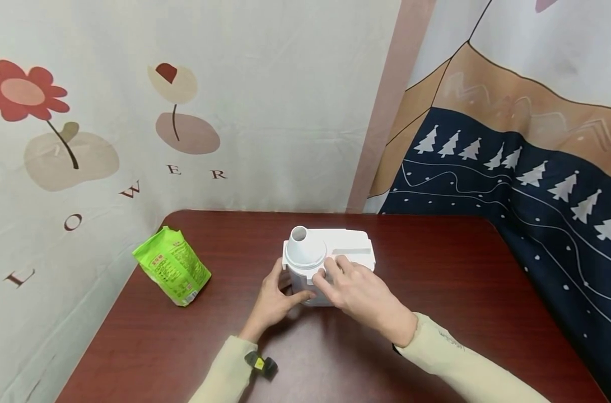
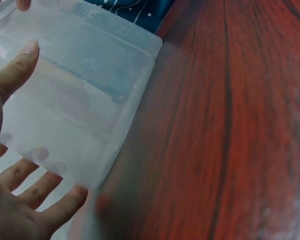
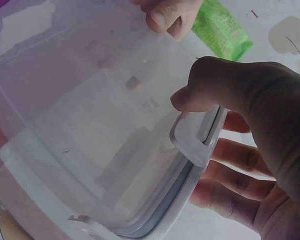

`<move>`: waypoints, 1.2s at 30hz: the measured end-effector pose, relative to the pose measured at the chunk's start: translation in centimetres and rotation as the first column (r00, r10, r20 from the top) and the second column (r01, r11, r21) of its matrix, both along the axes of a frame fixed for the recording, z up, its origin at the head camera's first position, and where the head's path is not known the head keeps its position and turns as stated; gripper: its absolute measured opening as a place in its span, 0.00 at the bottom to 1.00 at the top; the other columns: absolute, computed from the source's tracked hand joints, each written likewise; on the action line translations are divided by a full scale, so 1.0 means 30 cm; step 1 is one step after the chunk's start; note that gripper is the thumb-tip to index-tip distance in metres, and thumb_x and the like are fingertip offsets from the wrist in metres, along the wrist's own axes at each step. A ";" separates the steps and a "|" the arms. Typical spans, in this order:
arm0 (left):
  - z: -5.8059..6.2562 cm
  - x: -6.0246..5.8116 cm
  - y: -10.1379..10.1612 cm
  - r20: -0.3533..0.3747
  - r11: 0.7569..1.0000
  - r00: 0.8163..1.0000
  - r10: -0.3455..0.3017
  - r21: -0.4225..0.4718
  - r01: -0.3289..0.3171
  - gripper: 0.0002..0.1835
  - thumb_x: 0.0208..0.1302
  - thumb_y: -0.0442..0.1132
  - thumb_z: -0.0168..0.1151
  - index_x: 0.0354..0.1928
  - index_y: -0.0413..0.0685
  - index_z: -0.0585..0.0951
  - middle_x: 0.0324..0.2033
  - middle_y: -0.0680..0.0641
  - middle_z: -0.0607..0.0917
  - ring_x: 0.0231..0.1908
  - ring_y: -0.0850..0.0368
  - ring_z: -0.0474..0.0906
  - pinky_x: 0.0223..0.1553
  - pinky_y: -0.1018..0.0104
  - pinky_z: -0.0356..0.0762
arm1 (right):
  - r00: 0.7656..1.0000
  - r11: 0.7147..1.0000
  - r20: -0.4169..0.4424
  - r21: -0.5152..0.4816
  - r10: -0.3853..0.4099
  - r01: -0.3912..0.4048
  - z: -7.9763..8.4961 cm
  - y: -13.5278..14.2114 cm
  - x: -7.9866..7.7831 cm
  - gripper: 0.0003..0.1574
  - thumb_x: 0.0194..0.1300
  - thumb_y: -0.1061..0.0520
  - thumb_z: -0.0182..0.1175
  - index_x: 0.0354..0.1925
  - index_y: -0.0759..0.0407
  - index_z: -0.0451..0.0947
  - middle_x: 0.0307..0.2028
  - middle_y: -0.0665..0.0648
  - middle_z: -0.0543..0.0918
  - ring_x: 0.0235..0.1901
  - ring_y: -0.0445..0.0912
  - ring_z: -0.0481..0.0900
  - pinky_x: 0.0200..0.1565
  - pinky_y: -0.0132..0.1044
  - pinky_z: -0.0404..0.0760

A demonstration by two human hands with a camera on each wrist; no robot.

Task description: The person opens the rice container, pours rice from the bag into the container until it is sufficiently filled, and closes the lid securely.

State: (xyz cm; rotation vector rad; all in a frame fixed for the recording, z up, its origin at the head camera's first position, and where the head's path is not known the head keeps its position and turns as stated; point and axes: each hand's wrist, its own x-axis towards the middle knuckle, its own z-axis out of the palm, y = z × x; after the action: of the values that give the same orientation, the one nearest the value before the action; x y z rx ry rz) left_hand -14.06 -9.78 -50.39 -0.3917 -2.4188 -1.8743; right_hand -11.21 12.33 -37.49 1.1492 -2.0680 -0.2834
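A clear plastic storage container [image 2: 90, 90] with a white lid [image 1: 353, 238] stands on the table. On the lid's left part rises a round white spout cap [image 1: 305, 251]. My left hand [image 1: 272, 305] grips the container's left side, thumb across the front wall and fingers along the side. My right hand [image 1: 360, 291] is at the lid's front edge. In the right wrist view its thumb presses on a white side clip [image 3: 190, 142], while the other fingers lie over the lid's top. The container looks empty through its walls.
A green printed pouch [image 1: 174, 267] stands at the table's left edge. The reddish-brown wooden table [image 1: 436, 268] reaches back to hanging cloths with flowers and trees printed on them [image 1: 285, 112]. A small black band with a yellow mark [image 1: 261, 364] sits on the left sleeve.
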 end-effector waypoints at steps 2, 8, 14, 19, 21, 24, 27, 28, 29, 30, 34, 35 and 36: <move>0.000 0.000 0.000 0.000 1.000 1.000 -0.001 -0.001 0.001 0.45 0.48 0.43 0.85 0.68 0.60 0.69 0.57 0.44 0.84 0.57 0.44 0.83 0.62 0.46 0.78 | 1.000 1.000 -0.022 0.016 0.002 -0.001 -0.001 -0.003 0.001 0.11 0.71 0.68 0.46 0.41 0.58 0.75 0.35 0.57 0.77 0.29 0.48 0.76 0.21 0.33 0.77; 0.004 0.004 0.001 -0.003 1.000 1.000 0.001 0.000 -0.001 0.45 0.47 0.42 0.85 0.67 0.60 0.69 0.57 0.45 0.83 0.56 0.44 0.84 0.62 0.45 0.79 | 0.997 0.999 -0.075 0.053 0.009 -0.005 -0.006 -0.008 0.001 0.09 0.73 0.66 0.46 0.39 0.60 0.73 0.32 0.58 0.77 0.27 0.47 0.74 0.21 0.32 0.74; 0.003 0.004 0.003 -0.015 1.000 1.000 0.002 0.008 -0.002 0.45 0.48 0.40 0.84 0.67 0.57 0.70 0.56 0.42 0.84 0.56 0.42 0.84 0.61 0.44 0.79 | 0.988 0.995 -0.154 0.102 -0.003 0.019 -0.019 -0.019 0.000 0.21 0.82 0.60 0.35 0.36 0.62 0.72 0.32 0.60 0.79 0.28 0.49 0.76 0.22 0.34 0.78; -0.004 0.002 0.002 -0.024 1.000 1.000 -0.001 0.019 0.001 0.43 0.48 0.38 0.84 0.66 0.55 0.71 0.56 0.40 0.84 0.55 0.40 0.84 0.60 0.44 0.80 | 0.980 0.991 -0.196 0.130 -0.016 0.042 -0.022 -0.027 0.004 0.26 0.83 0.60 0.29 0.35 0.62 0.72 0.31 0.61 0.80 0.30 0.51 0.78 0.22 0.36 0.80; -0.006 0.003 0.002 -0.032 1.000 0.999 0.000 0.023 0.001 0.42 0.48 0.37 0.84 0.65 0.54 0.71 0.56 0.39 0.84 0.55 0.40 0.83 0.60 0.44 0.80 | 0.980 0.989 -0.200 0.138 -0.020 0.049 -0.021 -0.029 0.005 0.27 0.83 0.59 0.29 0.35 0.62 0.72 0.31 0.61 0.80 0.31 0.52 0.79 0.22 0.36 0.81; -0.005 0.004 0.002 -0.043 1.000 0.999 0.004 0.018 -0.003 0.42 0.48 0.37 0.84 0.65 0.54 0.71 0.56 0.39 0.84 0.55 0.40 0.83 0.60 0.44 0.80 | 0.979 0.987 -0.204 0.148 -0.025 0.056 -0.020 -0.032 0.006 0.27 0.83 0.60 0.28 0.35 0.62 0.73 0.32 0.61 0.81 0.32 0.52 0.81 0.24 0.37 0.83; -0.003 0.005 0.003 -0.039 1.000 0.999 0.001 0.009 0.000 0.42 0.48 0.38 0.84 0.65 0.55 0.70 0.56 0.40 0.84 0.56 0.41 0.83 0.60 0.45 0.80 | 0.980 0.989 -0.199 0.141 -0.025 0.054 -0.017 -0.031 0.008 0.27 0.83 0.60 0.28 0.35 0.62 0.73 0.32 0.62 0.81 0.33 0.52 0.82 0.24 0.38 0.84; -0.003 0.005 0.004 -0.037 1.000 0.999 -0.001 0.008 0.002 0.42 0.48 0.38 0.84 0.65 0.55 0.70 0.56 0.40 0.84 0.56 0.41 0.83 0.60 0.45 0.80 | 0.980 0.989 -0.199 0.137 -0.025 0.053 -0.018 -0.031 0.007 0.27 0.83 0.60 0.28 0.35 0.62 0.73 0.32 0.61 0.81 0.32 0.52 0.82 0.24 0.38 0.84; -0.003 0.006 0.004 -0.035 1.000 0.999 -0.003 0.009 0.004 0.43 0.48 0.39 0.84 0.65 0.55 0.70 0.56 0.40 0.84 0.56 0.42 0.83 0.60 0.45 0.80 | 0.980 0.989 -0.199 0.138 -0.025 0.053 -0.018 -0.031 0.008 0.27 0.83 0.60 0.28 0.35 0.62 0.73 0.32 0.62 0.82 0.32 0.52 0.82 0.24 0.38 0.84; -0.004 0.006 0.005 -0.032 1.000 0.999 -0.003 0.009 0.004 0.43 0.48 0.39 0.84 0.65 0.55 0.70 0.56 0.40 0.84 0.55 0.42 0.83 0.60 0.45 0.80 | 0.978 0.988 -0.205 0.144 -0.023 0.054 -0.017 -0.031 0.009 0.27 0.82 0.61 0.28 0.35 0.62 0.73 0.32 0.62 0.82 0.33 0.52 0.83 0.24 0.39 0.85; -0.007 0.006 0.004 -0.036 1.000 0.999 -0.008 0.014 0.009 0.43 0.48 0.38 0.84 0.66 0.55 0.70 0.56 0.40 0.84 0.55 0.42 0.84 0.60 0.46 0.80 | 0.975 0.985 -0.220 0.160 -0.023 0.059 -0.017 -0.030 0.010 0.26 0.82 0.63 0.29 0.35 0.63 0.73 0.33 0.62 0.84 0.33 0.53 0.85 0.26 0.39 0.86; -0.008 0.005 0.003 -0.040 1.000 0.999 -0.008 0.015 0.009 0.43 0.48 0.38 0.84 0.66 0.55 0.70 0.56 0.40 0.84 0.55 0.42 0.84 0.60 0.46 0.80 | 0.975 0.985 -0.219 0.163 -0.024 0.061 -0.017 -0.030 0.011 0.26 0.81 0.63 0.29 0.35 0.63 0.74 0.34 0.62 0.84 0.34 0.53 0.85 0.26 0.39 0.87; -0.009 0.005 0.004 -0.042 1.000 0.999 -0.009 0.015 0.010 0.43 0.48 0.38 0.84 0.66 0.54 0.70 0.55 0.40 0.84 0.55 0.43 0.84 0.60 0.46 0.80 | 0.975 0.985 -0.219 0.163 -0.024 0.061 -0.017 -0.030 0.011 0.26 0.81 0.63 0.30 0.35 0.63 0.74 0.34 0.63 0.85 0.34 0.53 0.86 0.26 0.39 0.87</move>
State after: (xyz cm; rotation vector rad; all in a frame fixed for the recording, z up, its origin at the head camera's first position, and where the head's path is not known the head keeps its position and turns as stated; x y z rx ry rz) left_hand -13.92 -9.67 -50.65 -0.4380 -2.3789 -1.8680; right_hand -10.88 11.43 -38.00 1.1200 -1.9063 -0.5891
